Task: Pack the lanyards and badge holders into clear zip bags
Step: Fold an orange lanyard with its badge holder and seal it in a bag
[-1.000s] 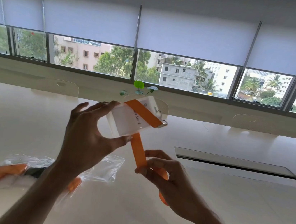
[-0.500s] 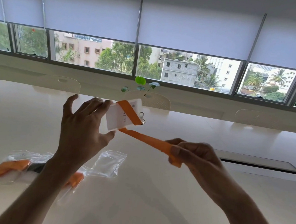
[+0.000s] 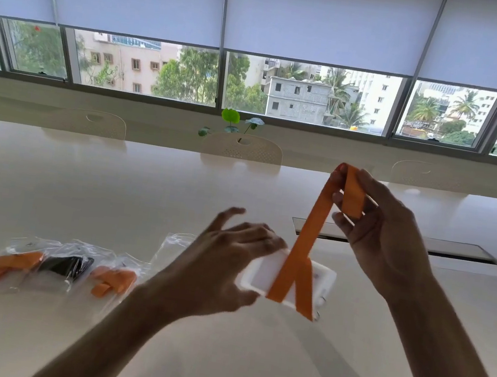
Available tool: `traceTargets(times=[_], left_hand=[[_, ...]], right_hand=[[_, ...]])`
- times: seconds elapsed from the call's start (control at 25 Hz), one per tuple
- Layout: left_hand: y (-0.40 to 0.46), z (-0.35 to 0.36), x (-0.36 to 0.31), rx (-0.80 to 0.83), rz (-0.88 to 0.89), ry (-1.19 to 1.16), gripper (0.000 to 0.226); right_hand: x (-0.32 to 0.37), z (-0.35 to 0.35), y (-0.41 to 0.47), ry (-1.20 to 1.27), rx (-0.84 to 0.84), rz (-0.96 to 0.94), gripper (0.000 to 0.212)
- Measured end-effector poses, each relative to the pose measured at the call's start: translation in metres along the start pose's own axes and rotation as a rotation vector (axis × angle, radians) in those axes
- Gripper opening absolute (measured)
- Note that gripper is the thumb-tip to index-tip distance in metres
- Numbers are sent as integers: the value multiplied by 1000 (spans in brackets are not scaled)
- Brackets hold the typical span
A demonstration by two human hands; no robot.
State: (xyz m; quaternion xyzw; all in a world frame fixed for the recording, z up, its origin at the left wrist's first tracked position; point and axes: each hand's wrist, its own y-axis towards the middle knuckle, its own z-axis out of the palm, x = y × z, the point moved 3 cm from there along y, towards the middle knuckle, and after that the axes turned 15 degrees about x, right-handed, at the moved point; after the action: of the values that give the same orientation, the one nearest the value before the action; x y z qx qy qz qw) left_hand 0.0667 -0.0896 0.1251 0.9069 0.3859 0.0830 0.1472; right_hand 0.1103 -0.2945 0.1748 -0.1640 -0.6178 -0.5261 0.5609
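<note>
At lower left on the white table (image 3: pixel 113 196), three clear zip bags (image 3: pixel 56 269) apparently hold rolled lanyards, while the left hand (image 3: pixel 224 267) grips the white badge holder (image 3: pixel 287 277) and the right hand (image 3: pixel 377 233) pinches its orange lanyard strap (image 3: pixel 309 231) at centre right.
</note>
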Motion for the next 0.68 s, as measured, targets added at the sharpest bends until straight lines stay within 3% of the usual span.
traceTargets(times=[0.12, 0.28, 0.4, 0.56, 0.6, 0.68], left_hand=[[1, 4, -10, -22, 36, -201, 72], [-2, -9, -7, -99, -1, -341, 72], [-6, -23, -1, -143, -48, -374, 75], [-16, -43, 13, -207, -169, -395, 80], [-18, -47, 15, -225, -180, -396, 79], [-21, -51, 18, -237, -216, -393, 80]], right_hand=[[-17, -15, 5, -38, -139, 73, 17], [-38, -20, 10, -30, -186, 187, 21], [-49, -8, 6, -125, -84, 222, 16], [-74, 9, -5, -87, 183, 282, 105], [-81, 16, -8, -37, 266, 298, 104], [-90, 35, -10, 199, 369, 291, 51]])
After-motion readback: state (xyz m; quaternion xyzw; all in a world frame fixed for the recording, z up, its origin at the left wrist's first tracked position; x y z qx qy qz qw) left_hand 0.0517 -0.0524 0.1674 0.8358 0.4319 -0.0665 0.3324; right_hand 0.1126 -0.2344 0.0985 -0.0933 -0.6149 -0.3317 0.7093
